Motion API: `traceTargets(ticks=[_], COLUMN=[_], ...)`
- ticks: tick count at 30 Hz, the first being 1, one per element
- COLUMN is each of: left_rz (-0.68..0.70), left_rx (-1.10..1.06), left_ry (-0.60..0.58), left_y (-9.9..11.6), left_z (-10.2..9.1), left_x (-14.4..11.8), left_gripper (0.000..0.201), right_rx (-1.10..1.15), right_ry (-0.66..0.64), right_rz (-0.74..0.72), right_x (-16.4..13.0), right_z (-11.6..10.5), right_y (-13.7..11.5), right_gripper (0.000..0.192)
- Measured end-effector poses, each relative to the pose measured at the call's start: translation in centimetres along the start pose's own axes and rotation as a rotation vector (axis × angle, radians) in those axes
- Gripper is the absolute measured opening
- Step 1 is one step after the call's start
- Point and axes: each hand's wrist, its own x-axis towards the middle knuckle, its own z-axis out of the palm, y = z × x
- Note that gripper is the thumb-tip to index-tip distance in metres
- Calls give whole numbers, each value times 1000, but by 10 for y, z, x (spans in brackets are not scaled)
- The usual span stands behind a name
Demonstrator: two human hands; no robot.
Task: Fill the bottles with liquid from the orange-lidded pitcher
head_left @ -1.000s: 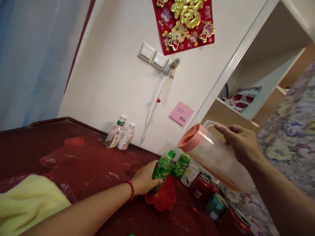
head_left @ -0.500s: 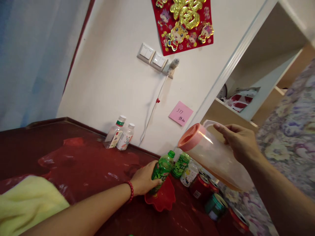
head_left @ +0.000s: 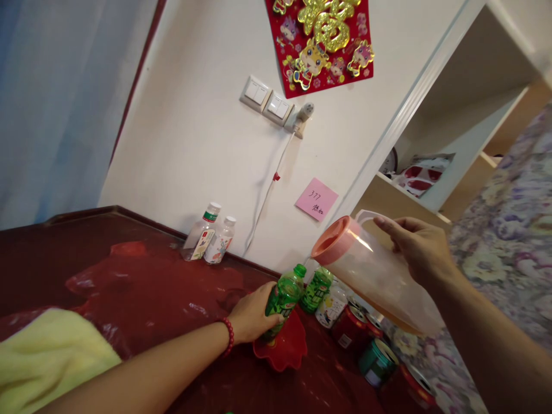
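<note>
My left hand point(head_left: 255, 313) is wrapped round a green-labelled plastic bottle point(head_left: 285, 296), which stands tilted in a red scalloped dish point(head_left: 288, 351). In my right hand point(head_left: 416, 247) is the handle of a translucent pitcher point(head_left: 375, 276) with an orange-pink lid. The pitcher leans far over to the left, its lidded end just above and to the right of the bottle's neck. Amber liquid lies along its lower side. Whether any liquid is flowing out I cannot tell.
Right of the dish stand another green bottle point(head_left: 318, 289), a white-labelled bottle point(head_left: 332, 307), red cans point(head_left: 350, 328) and a teal can point(head_left: 378, 361). Two clear bottles point(head_left: 219, 241) stand by the wall. A yellow towel point(head_left: 52, 362) lies at left on the dark red table point(head_left: 150, 299).
</note>
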Motion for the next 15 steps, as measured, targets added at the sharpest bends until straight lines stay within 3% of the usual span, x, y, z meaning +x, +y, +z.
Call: traceTargets(ticks=[15], left_rz=[-1], left_rx=[13], left_ry=[0], left_y=[2], left_z=[-1], left_x=[-1], left_gripper=[56], right_rx=[14], right_ry=[-11], right_rz=[-13], right_x=[-1], right_z=[0], right_y=[-2], right_gripper=[47])
